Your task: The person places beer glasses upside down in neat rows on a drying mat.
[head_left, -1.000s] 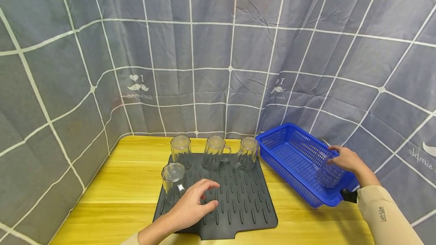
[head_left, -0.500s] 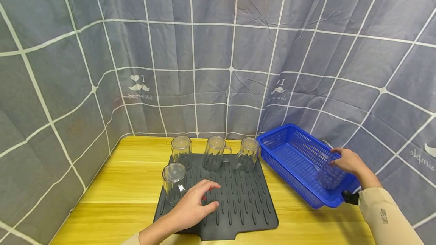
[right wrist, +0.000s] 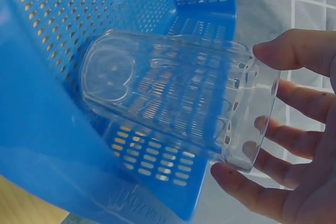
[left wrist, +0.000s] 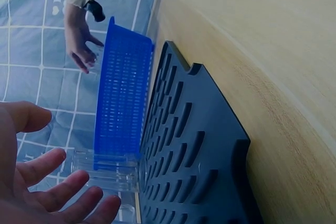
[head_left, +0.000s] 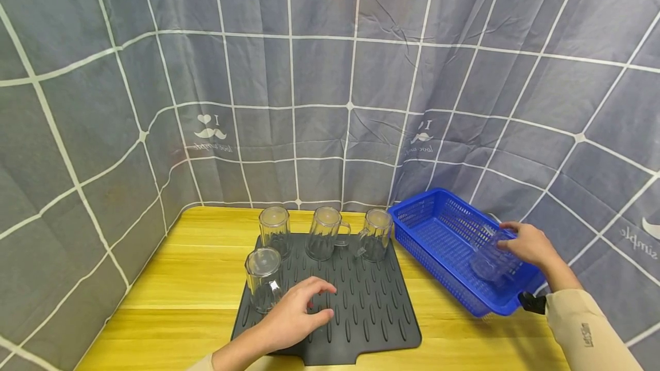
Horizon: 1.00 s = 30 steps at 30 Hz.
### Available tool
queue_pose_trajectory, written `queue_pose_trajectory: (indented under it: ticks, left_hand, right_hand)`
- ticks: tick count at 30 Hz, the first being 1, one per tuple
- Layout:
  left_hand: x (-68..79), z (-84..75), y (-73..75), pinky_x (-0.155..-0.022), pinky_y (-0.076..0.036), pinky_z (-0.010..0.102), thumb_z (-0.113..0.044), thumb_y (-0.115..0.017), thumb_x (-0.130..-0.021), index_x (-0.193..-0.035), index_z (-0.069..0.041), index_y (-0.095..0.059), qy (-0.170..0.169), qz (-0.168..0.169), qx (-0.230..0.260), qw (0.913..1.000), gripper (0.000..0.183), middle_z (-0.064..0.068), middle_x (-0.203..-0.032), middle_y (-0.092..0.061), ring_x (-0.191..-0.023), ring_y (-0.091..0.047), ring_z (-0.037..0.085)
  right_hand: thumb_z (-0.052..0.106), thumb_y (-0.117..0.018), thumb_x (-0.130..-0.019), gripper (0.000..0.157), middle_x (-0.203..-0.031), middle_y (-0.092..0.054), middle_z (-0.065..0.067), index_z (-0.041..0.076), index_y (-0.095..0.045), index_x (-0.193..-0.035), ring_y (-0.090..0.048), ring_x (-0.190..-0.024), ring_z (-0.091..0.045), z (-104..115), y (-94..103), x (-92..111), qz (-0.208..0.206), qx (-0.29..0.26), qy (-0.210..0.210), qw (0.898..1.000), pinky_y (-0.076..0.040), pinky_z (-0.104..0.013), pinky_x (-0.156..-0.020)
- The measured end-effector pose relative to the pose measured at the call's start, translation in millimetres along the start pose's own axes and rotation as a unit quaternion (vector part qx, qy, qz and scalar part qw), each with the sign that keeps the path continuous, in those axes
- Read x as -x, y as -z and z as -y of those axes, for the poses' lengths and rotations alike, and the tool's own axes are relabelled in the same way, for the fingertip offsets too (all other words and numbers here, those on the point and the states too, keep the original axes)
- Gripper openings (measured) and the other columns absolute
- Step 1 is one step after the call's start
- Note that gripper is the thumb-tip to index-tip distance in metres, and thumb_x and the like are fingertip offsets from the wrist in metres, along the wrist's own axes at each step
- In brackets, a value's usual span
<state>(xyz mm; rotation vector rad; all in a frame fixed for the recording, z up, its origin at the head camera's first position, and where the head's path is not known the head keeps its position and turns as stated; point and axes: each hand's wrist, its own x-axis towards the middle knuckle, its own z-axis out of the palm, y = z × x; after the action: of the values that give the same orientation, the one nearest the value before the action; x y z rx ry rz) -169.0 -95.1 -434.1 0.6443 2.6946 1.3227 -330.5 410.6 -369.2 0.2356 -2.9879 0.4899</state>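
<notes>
My right hand (head_left: 528, 243) holds a clear glass mug (right wrist: 168, 93) by its rim, with thumb and fingers spread round the edge. That mug leans inside the blue plastic basket (head_left: 430, 262); in the right wrist view its base points down into the basket, and whether it touches the bottom I cannot tell. My left hand (head_left: 296, 314) hovers over the black ridged drying mat (head_left: 371, 308), fingers apart and loosely bent, holding nothing. Just behind it an upside-down glass mug (head_left: 263, 273) stands on the mat, partly hidden by the hand.
Along the mat's far edge stand three more upside-down glass mugs: a left one (head_left: 274, 228), a middle one (head_left: 322, 236) and a right one (head_left: 376, 236) close to the basket. All rests on a yellow wooden table (head_left: 170, 279). A grey checked curtain (head_left: 319, 85) hangs behind and around.
The mug in my right hand has tilted, its base shifting left within the basket. My left hand has barely moved. The mugs on the mat stay put.
</notes>
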Motion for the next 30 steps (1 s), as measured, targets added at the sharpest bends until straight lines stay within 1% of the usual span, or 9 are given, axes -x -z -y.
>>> queue_pose_trajectory:
  ticks: [8,14,21,26,30]
  left_hand:
    - [-0.3,-0.7,1.0,-0.064,-0.042,0.027,-0.050,-0.056,-0.087,-0.114,-0.034,-0.056,0.003,0.008,-0.001,1.0000,0.032,-0.012,-0.116,-0.052,-0.077,-0.048,0.009]
    - [-0.4,0.8,-0.4,-0.060,-0.040,0.026,-0.050,-0.057,-0.087,-0.113,-0.035,-0.056,0.009,0.012,-0.001,0.9999,0.030,-0.011,-0.115,-0.053,-0.072,-0.047,0.010]
    - [-0.6,-0.6,-0.4,-0.060,-0.040,0.026,-0.049,-0.057,-0.086,-0.114,-0.036,-0.055,0.016,0.015,0.000,0.9998,0.030,-0.012,-0.114,-0.052,-0.072,-0.047,0.010]
    - [-0.3,-2.1,0.1,-0.061,-0.040,0.026,-0.048,-0.058,-0.086,-0.114,-0.035,-0.055,0.014,0.012,0.003,0.9998,0.031,-0.014,-0.113,-0.051,-0.073,-0.047,0.011]
    - [0.2,-2.5,-0.3,-0.062,-0.040,0.026,-0.048,-0.058,-0.086,-0.115,-0.035,-0.055,0.014,0.012,0.008,0.9998,0.032,-0.014,-0.113,-0.051,-0.075,-0.050,0.016]
  right_hand:
    - [0.035,-0.070,-0.078,0.058,-0.118,-0.051,-0.037,0.002,-0.054,-0.123,-0.048,-0.103,-0.055,8.6,3.5,-1.4,-0.026,-0.019,0.001,0.999,-0.040,-0.059,-0.077]
    - [0.038,-0.069,-0.080,0.057,-0.117,-0.052,-0.035,0.003,-0.055,-0.123,-0.050,-0.102,-0.051,15.7,5.0,-1.8,-0.049,-0.028,0.008,0.998,-0.040,-0.057,-0.077]
    - [0.034,-0.069,-0.080,0.053,-0.115,-0.055,-0.030,0.003,-0.055,-0.122,-0.052,-0.102,-0.048,26.2,10.2,2.4,-0.082,-0.042,0.021,0.996,-0.040,-0.057,-0.077]
    - [0.036,-0.067,-0.083,0.055,-0.120,-0.053,-0.029,0.005,-0.052,-0.125,-0.051,-0.104,-0.045,33.5,15.4,5.1,-0.087,-0.062,0.015,0.994,-0.041,-0.055,-0.076]
    - [0.036,-0.066,-0.084,0.055,-0.122,-0.052,-0.028,0.005,-0.051,-0.127,-0.050,-0.105,-0.045,40.4,19.3,7.7,-0.090,-0.077,0.014,0.993,-0.041,-0.054,-0.077]
